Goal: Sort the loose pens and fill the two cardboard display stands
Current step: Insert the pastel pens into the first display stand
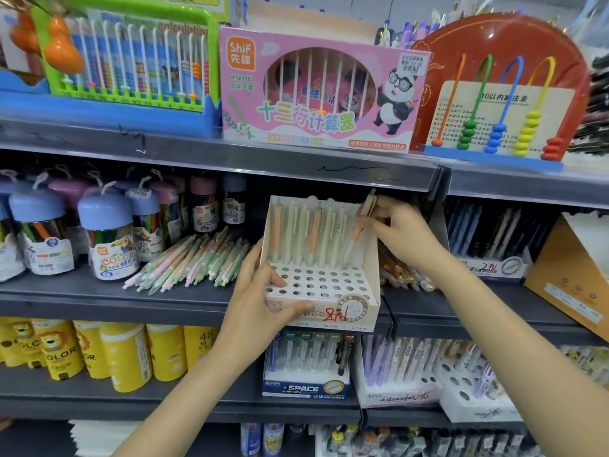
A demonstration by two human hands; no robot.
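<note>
the right hand is pinching an orange-and-green pen between thumb and fingertips near its upper half, and is angling it tip-down toward the far right end of the back row of the white cardboard display stand, which is sitting on the middle shelf. the left hand is gripping the stand's front left corner, thumb lying along the printed front panel and fingers curling over the perforated top, so the light box is not sliding while the pen goes in. the back row is already holding a line of upright pens, orange and pale green alternating loosely; the rows of holes in front are standing unfilled, so the filling looks to be at an early stage. to seat this pen well, the tip probably needs to find the open hole at the right end of that row, and the barrel should be brought upright as it drops, since entering at the present tilt could catch on the hole's cardboard edge or nudge the neighbouring pen. keeping the pinch high on the barrel is leaving room to see the tip. the loose pens are lying in a fanned pile on the shelf just left of the stand, within easy reach of the left hand. a second stand is not clearly identifiable here; other pen boxes are sitting on the shelf below.
</note>
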